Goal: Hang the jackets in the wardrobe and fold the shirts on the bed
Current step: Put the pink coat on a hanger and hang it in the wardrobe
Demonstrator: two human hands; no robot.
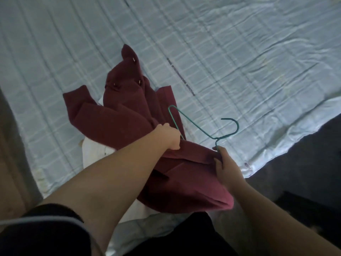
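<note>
Pale blue quilted bedding is covering the bed, which is filling most of the view, with a strip of dim floor showing at its far left edge. Left of centre, a maroon jacket is lying crumpled on the bed, partly over a white garment. Its long axis is running diagonally from a pointed end far up on the left down to a bunched end near the person on the right, with one sleeve sticking out to the left; which end is the collar I cannot tell. The left hand is reaching across, its fingers curling into the maroon cloth beside the far shoulder of a green wire hanger. That hanger is lying along the same diagonal, its hook pointing right and away from the person. The right hand is pinching the wire just below the twisted neck, and its lower fingers are gripping a fold of jacket too. Beyond it, dark floor is lying past the bed's corner. The likely trouble from here is the thin, slick wire slipping out of the heavy cloth before both shoulders are seated, letting the jacket slide off one side when lifted. Lifting could also be dragging the white garment along underneath.
</note>
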